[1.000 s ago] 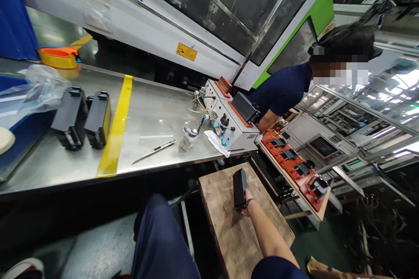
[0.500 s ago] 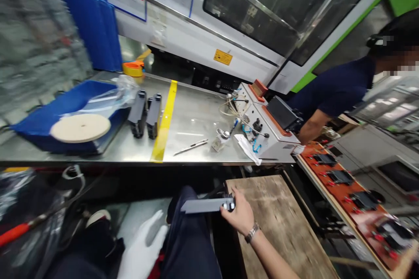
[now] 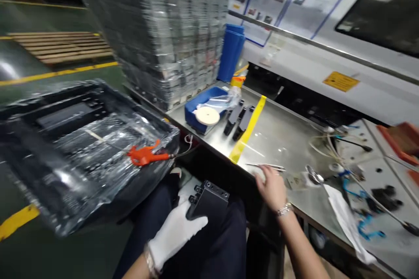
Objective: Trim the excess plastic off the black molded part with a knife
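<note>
Right now my gloved left hand [image 3: 175, 233] is clasped around the near end of a black plastic part [image 3: 209, 200] resting on my lap; its long axis runs away from the palm toward one o'clock. My bare right hand [image 3: 271, 187] sits at three o'clock from the part, fingers loosely spread and holding nothing, at the edge of the steel bench [image 3: 281, 139]. Just beyond its fingertips, at twelve o'clock, lies a thin metal blade [image 3: 265, 166], lengthwise along the bench edge. So the right hand is nearer it.
</note>
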`<control>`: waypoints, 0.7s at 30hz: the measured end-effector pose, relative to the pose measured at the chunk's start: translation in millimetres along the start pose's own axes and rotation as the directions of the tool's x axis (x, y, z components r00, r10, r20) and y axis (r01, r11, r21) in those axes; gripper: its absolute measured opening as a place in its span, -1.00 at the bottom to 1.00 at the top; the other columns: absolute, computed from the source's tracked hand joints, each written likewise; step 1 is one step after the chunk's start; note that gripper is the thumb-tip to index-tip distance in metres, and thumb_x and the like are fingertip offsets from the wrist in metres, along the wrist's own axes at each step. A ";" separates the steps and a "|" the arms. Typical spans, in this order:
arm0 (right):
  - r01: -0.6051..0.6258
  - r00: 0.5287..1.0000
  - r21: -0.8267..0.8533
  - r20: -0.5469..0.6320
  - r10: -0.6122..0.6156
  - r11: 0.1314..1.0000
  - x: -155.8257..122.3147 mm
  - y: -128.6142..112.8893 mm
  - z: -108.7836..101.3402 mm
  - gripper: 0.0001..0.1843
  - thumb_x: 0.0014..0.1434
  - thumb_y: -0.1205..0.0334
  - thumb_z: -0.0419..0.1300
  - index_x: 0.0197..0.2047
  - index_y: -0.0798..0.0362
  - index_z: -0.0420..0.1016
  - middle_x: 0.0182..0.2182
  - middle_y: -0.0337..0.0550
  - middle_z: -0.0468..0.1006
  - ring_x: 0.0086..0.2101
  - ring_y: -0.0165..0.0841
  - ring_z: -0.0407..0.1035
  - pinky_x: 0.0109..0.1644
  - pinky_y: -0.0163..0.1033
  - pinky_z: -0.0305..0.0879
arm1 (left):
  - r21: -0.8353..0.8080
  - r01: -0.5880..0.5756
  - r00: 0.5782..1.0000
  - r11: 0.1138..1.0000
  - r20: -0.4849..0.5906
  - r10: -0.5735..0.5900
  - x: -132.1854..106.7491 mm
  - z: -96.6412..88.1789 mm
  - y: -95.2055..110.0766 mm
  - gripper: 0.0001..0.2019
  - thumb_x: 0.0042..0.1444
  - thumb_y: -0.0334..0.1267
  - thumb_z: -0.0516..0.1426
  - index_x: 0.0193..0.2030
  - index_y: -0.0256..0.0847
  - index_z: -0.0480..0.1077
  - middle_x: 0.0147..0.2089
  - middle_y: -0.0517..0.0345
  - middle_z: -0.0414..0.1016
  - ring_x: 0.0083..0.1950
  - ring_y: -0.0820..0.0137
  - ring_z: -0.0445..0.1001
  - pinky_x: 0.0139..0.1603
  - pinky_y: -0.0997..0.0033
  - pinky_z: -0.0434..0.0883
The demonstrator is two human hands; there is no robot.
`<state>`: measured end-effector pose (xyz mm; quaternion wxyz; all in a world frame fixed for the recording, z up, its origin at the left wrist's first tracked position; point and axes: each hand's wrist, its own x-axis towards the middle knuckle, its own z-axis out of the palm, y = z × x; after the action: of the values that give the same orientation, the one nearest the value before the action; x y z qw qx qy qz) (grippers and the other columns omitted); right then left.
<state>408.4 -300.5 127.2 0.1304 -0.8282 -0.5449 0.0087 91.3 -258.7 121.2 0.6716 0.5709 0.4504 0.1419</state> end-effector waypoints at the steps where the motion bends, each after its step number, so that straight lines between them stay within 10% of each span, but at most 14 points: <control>1: -0.020 1.000 -0.037 -0.009 0.020 0.999 12.0 13.8 3.2 -0.52 0.34 0.17 -0.02 0.17 0.26 0.45 0.16 0.30 0.46 0.12 0.11 0.35 0.21 0.17 0.26 | -0.072 -0.003 1.000 0.997 -0.003 0.003 -4.1 -5.0 3.7 -0.58 0.12 -0.22 0.20 0.13 -0.23 0.42 0.20 -0.04 0.55 0.15 0.22 0.54 0.23 0.28 0.42; 8: -0.060 0.998 -0.119 -0.021 0.058 0.991 30.4 56.7 20.2 -0.58 0.26 0.25 -0.03 0.00 0.18 0.58 -0.04 0.26 0.56 0.02 0.13 0.36 0.12 0.22 0.20 | -0.245 0.004 1.000 0.969 -0.007 -0.006 -23.0 -17.7 14.7 -0.75 0.11 -0.25 0.25 -0.06 -0.22 0.50 -0.03 0.07 0.67 0.01 0.18 0.61 0.09 0.25 0.53; 14: -0.164 0.984 0.144 -0.052 0.173 0.976 23.6 55.7 19.2 -0.72 0.11 0.13 0.07 -0.23 0.08 0.51 -0.31 0.07 0.52 -0.24 -0.07 0.39 -0.14 0.00 0.28 | -0.333 -0.034 0.999 0.942 0.022 0.043 -29.5 -21.3 15.8 -0.60 0.13 -0.23 0.27 0.11 -0.25 0.47 0.12 -0.01 0.61 0.12 0.14 0.57 0.19 0.20 0.48; 21: -0.287 0.949 0.620 0.081 0.304 0.730 -42.8 10.6 11.9 -0.35 0.23 -0.34 0.01 0.00 0.08 0.43 -0.45 -0.20 0.45 -0.55 -0.35 0.24 -0.47 -0.21 0.19 | -0.855 0.203 0.967 0.477 0.097 -0.237 -19.6 -30.9 -8.4 -0.57 0.18 -0.01 0.25 0.01 -0.36 0.52 -0.18 0.00 0.70 -0.17 0.25 0.65 -0.06 0.33 0.56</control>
<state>398.8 -340.7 107.9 0.4011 -0.8139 -0.3705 0.1984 54.1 -255.4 124.1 0.8701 0.0979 0.4015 0.2687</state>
